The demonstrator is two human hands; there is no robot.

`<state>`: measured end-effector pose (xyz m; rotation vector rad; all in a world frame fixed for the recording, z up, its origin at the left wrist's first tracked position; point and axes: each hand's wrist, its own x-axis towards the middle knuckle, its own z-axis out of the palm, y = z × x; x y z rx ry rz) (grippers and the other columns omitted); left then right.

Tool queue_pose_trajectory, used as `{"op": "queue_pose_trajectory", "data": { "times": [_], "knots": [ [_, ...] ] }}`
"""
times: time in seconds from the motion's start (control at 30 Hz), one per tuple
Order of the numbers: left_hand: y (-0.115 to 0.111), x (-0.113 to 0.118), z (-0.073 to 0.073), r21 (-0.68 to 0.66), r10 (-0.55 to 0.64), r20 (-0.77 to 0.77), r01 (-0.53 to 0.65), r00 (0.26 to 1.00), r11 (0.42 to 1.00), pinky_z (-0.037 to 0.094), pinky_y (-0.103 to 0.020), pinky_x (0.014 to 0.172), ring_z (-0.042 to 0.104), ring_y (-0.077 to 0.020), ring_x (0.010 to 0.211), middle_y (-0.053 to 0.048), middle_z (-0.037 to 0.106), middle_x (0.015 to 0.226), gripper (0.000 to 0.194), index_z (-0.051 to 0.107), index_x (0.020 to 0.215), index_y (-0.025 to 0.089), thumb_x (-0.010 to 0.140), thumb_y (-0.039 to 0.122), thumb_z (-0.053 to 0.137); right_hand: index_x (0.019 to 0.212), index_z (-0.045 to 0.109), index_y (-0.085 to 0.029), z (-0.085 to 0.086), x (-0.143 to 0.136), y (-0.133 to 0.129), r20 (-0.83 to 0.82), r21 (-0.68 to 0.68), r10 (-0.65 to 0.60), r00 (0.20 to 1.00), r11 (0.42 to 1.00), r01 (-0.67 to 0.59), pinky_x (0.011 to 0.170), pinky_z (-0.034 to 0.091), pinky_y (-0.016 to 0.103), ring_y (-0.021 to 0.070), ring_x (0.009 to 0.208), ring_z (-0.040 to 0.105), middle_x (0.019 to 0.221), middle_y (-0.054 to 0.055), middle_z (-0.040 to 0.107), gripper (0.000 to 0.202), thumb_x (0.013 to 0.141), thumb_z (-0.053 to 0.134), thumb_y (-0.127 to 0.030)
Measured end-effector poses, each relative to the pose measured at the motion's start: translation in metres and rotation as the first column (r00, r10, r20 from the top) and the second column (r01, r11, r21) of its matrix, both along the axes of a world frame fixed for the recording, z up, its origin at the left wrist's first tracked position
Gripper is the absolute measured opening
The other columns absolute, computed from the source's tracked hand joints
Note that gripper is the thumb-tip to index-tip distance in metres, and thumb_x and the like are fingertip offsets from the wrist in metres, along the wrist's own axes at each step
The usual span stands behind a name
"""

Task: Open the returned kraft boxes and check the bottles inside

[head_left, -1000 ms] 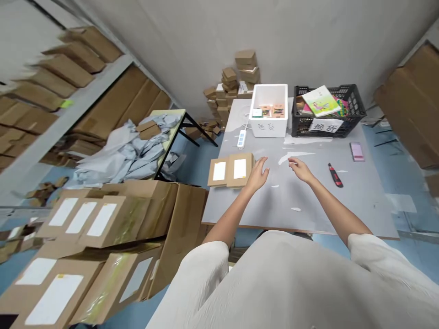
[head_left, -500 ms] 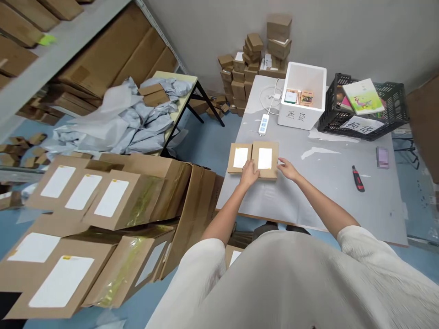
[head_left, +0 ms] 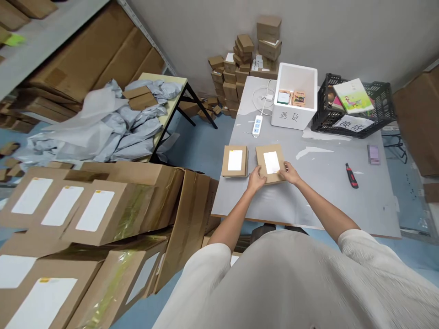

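Box count: two little ones here, the held box [head_left: 270,165] and the second box [head_left: 235,162]
Where it's at: near-left part of the grey table [head_left: 318,196], right of the second box with a gap between; can't tell if it's lying flat or lifted a bit
Left hand [head_left: 256,180]: gripping the near-left corner
Right hand [head_left: 290,173]: gripping the right edge, low down
Pointing: label side up, long axis running near to far, far end skewed slightly left
Stickers: one white label on each, print too tiny to read
Crate sign [head_left: 353,123]: one, handwritten 换货, on one black crate [head_left: 387,107]
White bin [head_left: 294,116]: just one, two handwritten characters, second looks like 货
Loose stuff: one power strip [head_left: 257,125], one red-and-black knife [head_left: 351,176]
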<state>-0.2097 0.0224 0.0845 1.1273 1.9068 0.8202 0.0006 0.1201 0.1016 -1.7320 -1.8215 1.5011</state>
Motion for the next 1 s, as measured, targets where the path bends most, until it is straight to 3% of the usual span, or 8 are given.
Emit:
{"op": "queue_pose_trajectory", "data": {
  "times": [0.17,0.33,0.43,0.57,0.67,0.8,0.9,1.0],
  "knots": [
    [0.012,0.049,0.008,-0.020,-0.111,0.076,0.113,0.991,0.993,0.057,-0.045,0.113,0.068,-0.0297,0.132,-0.011,0.067,0.153,0.074,0.058,0.154,0.024,0.082,0.020,0.073,0.168,0.035,-0.023,0.005,0.067,-0.002,0.059,-0.023,-0.083,0.995,0.996,0.085,0.110,0.057,0.050,0.0325,0.124,0.072,0.152,0.017,0.064,0.095,0.083,0.071,-0.044],
    [0.033,0.104,0.012,0.011,-0.273,-0.086,0.275,0.958,0.961,0.040,-0.051,0.128,0.059,-0.0351,0.143,-0.011,0.064,0.154,0.067,0.064,0.145,0.023,0.079,0.018,0.074,0.170,0.032,-0.022,0.000,0.130,-0.010,0.060,0.013,-0.143,0.988,0.990,0.143,0.100,0.062,0.049,0.0330,0.106,0.077,0.124,0.014,0.078,0.101,0.080,0.076,-0.039],
    [0.054,0.132,0.015,-0.027,-0.333,-0.167,0.333,0.928,0.942,0.039,-0.056,0.127,0.052,-0.0395,0.148,-0.010,0.061,0.156,0.066,0.066,0.142,0.026,0.077,0.020,0.076,0.172,0.025,-0.024,-0.004,0.156,-0.016,0.020,-0.060,-0.168,0.986,0.984,0.169,0.091,0.065,0.047,0.0307,0.096,0.078,0.106,0.007,0.081,0.107,0.081,0.079,-0.037],
    [0.081,0.156,0.020,-0.076,-0.365,-0.183,0.357,0.913,0.931,0.034,-0.065,0.127,0.042,-0.0437,0.156,-0.012,0.050,0.169,0.064,0.065,0.142,0.028,0.079,0.021,0.076,0.172,0.021,-0.023,-0.006,0.182,-0.016,-0.030,-0.121,-0.174,0.984,0.978,0.169,0.090,0.065,0.049,0.0313,0.092,0.079,0.099,0.005,0.080,0.109,0.083,0.082,-0.041],
    [0.084,0.163,0.019,-0.009,-0.247,-0.168,0.249,0.954,0.968,0.028,-0.067,0.130,0.035,-0.0409,0.162,-0.013,0.043,0.174,0.064,0.060,0.146,0.028,0.084,0.021,0.071,0.169,0.031,-0.022,-0.006,0.200,0.004,0.062,0.030,-0.189,0.980,0.982,0.187,0.105,0.059,0.055,0.0347,0.110,0.076,0.117,0.012,0.078,0.096,0.087,0.075,-0.042],
    [0.064,0.166,0.010,-0.038,0.103,-0.128,-0.109,0.986,0.993,0.031,-0.060,0.132,0.033,-0.0385,0.164,-0.017,0.035,0.177,0.073,0.047,0.158,0.025,0.088,0.028,0.069,0.157,0.054,-0.018,-0.006,0.214,0.051,0.158,0.297,-0.176,0.972,0.947,0.123,0.129,0.037,0.059,0.0406,0.153,0.047,0.163,0.020,0.052,0.075,0.085,0.068,-0.035],
    [0.049,0.168,0.003,-0.219,0.327,0.029,-0.313,0.945,0.924,0.035,-0.052,0.131,0.042,-0.0360,0.160,-0.021,0.042,0.172,0.087,0.032,0.167,0.021,0.089,0.032,0.070,0.158,0.055,-0.017,-0.007,0.212,0.082,0.178,0.256,-0.053,0.983,0.967,0.006,0.133,0.031,0.059,0.0401,0.158,0.040,0.170,0.017,0.045,0.075,0.086,0.064,-0.033],
    [0.048,0.169,0.000,-0.293,0.389,0.318,-0.300,0.865,0.908,0.044,-0.044,0.124,0.053,-0.0314,0.152,-0.020,0.055,0.163,0.102,0.016,0.174,0.019,0.089,0.029,0.072,0.157,0.056,-0.021,-0.007,0.207,0.092,0.188,0.197,0.061,0.980,0.975,-0.099,0.127,0.039,0.057,0.0388,0.150,0.050,0.163,0.014,0.057,0.070,0.088,0.062,-0.035]
  ]
}}
